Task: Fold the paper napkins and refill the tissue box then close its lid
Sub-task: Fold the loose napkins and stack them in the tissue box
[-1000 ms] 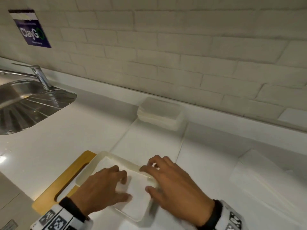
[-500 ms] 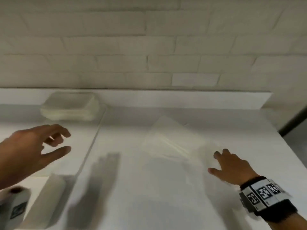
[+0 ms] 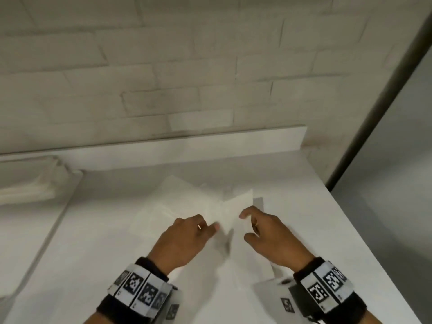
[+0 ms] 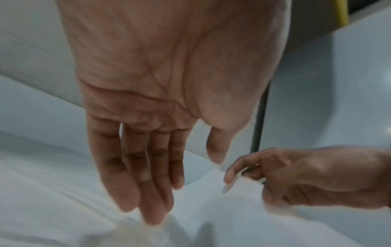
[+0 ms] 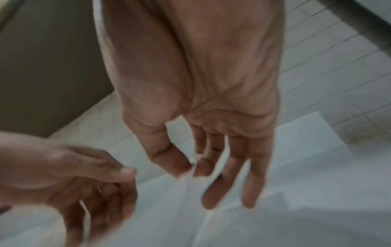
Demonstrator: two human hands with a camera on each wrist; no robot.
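A loose stack of white paper napkins [image 3: 161, 213] lies on the white counter [image 3: 93, 253]. Both hands are over it. My right hand [image 3: 245, 226] pinches the edge of the top napkin [image 3: 236, 204] between thumb and index finger [image 5: 203, 168], lifting that edge. My left hand [image 3: 210, 226] is just left of it, with fairly straight fingers [image 4: 152, 215] hanging down and their tips touching the napkin [image 4: 211, 208]; its thumb stands apart. The tissue box is out of view.
A pale stack or container [image 3: 30, 181] sits at the far left against the low backsplash ledge [image 3: 163, 148]. The counter's right edge [image 3: 350, 230] runs diagonally, with grey floor beyond it. A tiled wall rises behind.
The view swung right, away from the tissue box and sink. Both hands left the box and came together over the napkin stack, where the right hand took hold of the top sheet's edge.
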